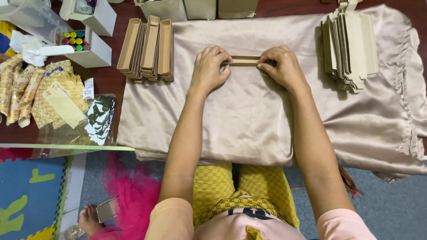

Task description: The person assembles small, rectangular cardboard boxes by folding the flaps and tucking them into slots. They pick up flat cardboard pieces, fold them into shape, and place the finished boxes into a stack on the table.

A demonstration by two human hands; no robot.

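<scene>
Nearest me, my left hand [209, 69] and right hand [281, 66] have their fingers clamped on either end of a narrow tan cardboard tray [243, 61], on the beige satin cloth [249, 111] over the bench. Uneven squeezing could crumple its thin walls. Beyond, folded trays [149, 46] and flat cardboard blanks [350, 44] wait.

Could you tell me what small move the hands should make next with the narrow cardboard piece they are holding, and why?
Probably press the last flaps in and finish the fold. The left hand and right hand pinch the two ends of a narrow cardboard tray on the beige cloth. It seems nearly shaped like the finished trays stacked at left, while flat blanks wait at right.
</scene>
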